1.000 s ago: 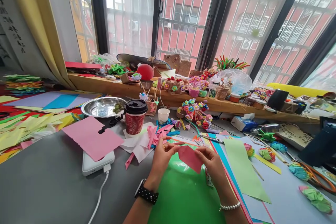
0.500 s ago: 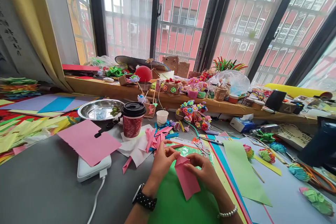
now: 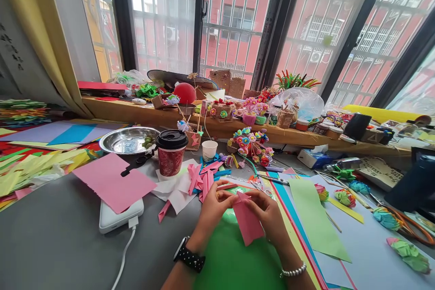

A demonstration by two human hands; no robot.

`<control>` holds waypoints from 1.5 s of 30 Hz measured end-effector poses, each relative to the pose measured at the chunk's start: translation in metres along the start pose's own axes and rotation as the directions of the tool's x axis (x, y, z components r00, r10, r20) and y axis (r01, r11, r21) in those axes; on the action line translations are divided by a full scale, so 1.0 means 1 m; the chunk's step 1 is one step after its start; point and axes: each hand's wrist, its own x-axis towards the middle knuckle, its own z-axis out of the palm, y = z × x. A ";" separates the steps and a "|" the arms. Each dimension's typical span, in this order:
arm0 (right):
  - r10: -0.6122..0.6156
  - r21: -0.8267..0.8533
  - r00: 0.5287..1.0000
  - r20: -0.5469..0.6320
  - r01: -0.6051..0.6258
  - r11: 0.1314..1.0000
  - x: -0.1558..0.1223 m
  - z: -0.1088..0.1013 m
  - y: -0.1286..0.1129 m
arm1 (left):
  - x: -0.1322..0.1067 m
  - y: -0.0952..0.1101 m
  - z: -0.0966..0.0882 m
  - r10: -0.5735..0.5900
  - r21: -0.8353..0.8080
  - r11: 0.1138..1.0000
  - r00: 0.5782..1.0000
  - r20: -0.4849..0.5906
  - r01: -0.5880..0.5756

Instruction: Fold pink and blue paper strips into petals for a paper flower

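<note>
A strip of pink paper (image 3: pixel 248 222), folded to a point at its top end, is held up between my two hands. My left hand (image 3: pixel 213 206) pinches the folded top from the left, thumb against the paper. My right hand (image 3: pixel 267 212) grips the upper right edge, its fingers partly hidden behind the sheet. The strip's loose lower end hangs over a glossy green surface (image 3: pixel 234 265). Just beyond my left hand lies a pile of folded pink paper strips (image 3: pixel 204 179), with white sheets beneath part of it.
A lidded red cup (image 3: pixel 171 156), a small paper cup (image 3: pixel 210 150) and a metal dish (image 3: pixel 117 141) stand behind. At left, a pink sheet (image 3: pixel 112 181) covers part of a white power bank (image 3: pixel 118 222). Scissors (image 3: pixel 265 188) and a green paper strip (image 3: pixel 316 222) lie at right.
Both hands have shifted slightly up and to the right with the pink paper. My right fingers have moved closer to the folded tip, near my left thumb.
</note>
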 end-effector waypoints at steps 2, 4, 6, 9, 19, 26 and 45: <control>-0.012 -0.015 1.000 0.010 0.013 1.000 0.000 0.000 -0.001 | -0.002 0.004 0.001 0.013 0.028 1.000 0.999 -0.036 -0.012; -0.029 -0.046 1.000 -0.001 0.029 0.999 0.000 0.000 -0.003 | -0.004 0.007 0.002 0.026 0.053 0.998 0.998 -0.063 -0.023; -0.063 -0.086 0.998 -0.016 0.061 0.994 0.000 -0.001 -0.004 | -0.005 0.009 0.003 0.032 0.066 0.997 0.996 -0.078 -0.026; -0.142 -0.144 0.990 -0.007 0.140 0.980 0.000 -0.002 -0.004 | -0.006 0.010 0.003 0.027 0.077 0.997 0.996 -0.080 -0.021; -0.352 -0.384 0.933 0.072 0.352 0.854 -0.001 -0.002 -0.006 | -0.008 0.011 0.005 0.050 0.053 0.998 0.997 -0.061 -0.047; -0.384 -0.469 0.920 0.079 0.374 0.800 -0.003 -0.002 -0.007 | -0.007 0.010 0.006 0.030 0.000 1.000 0.999 -0.032 -0.030; -0.487 -0.755 0.845 0.221 0.464 0.462 -0.007 -0.004 -0.004 | -0.008 0.011 0.007 0.005 0.046 0.999 0.999 -0.032 -0.003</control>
